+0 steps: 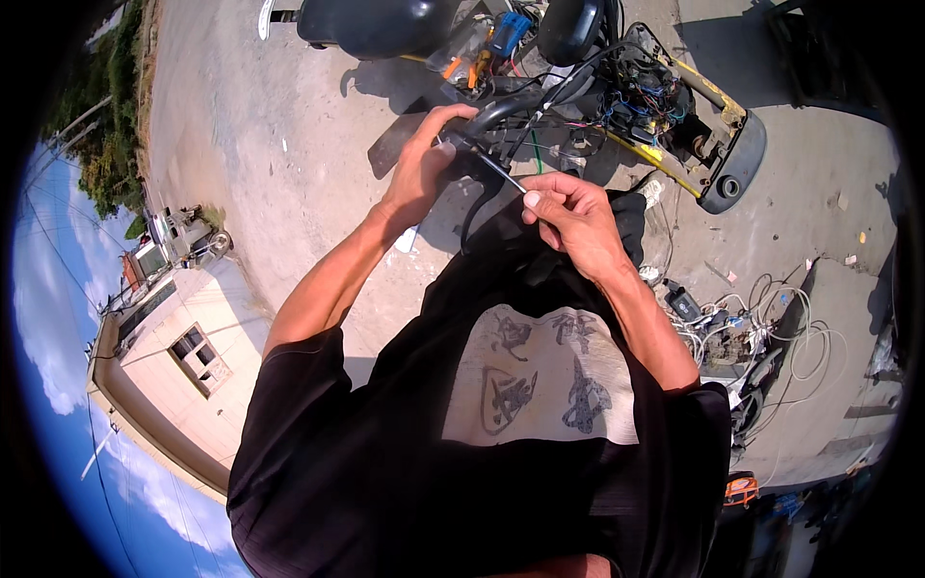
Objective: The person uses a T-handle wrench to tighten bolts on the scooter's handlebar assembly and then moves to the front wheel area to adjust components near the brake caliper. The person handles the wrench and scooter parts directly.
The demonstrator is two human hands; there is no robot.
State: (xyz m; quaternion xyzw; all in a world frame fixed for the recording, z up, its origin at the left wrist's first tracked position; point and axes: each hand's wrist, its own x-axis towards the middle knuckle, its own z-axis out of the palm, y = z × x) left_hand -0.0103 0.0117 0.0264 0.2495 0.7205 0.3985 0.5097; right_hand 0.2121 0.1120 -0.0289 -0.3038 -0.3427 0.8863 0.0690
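A black curved handlebar (506, 108) of a partly stripped vehicle rises in front of me. My left hand (421, 166) closes round its left end, thumb and fingers against the dark housing there. From that housing a thin dark rod (500, 173) slants down to the right, and my right hand (573, 220) pinches its lower end between thumb and fingers. Whether it is a cable end or a tool shaft I cannot tell. A curved black brake lever (472, 214) hangs below the housing, between my hands.
Tangled wires (650, 96) fill the open yellow-edged frame (711, 183) at the right. A black seat (385, 24) and a blue box-shaped part (510, 35) are at the far side. Coiled pale cables (785, 323) lie on the right-hand ground. A pale building (188, 352) stands left.
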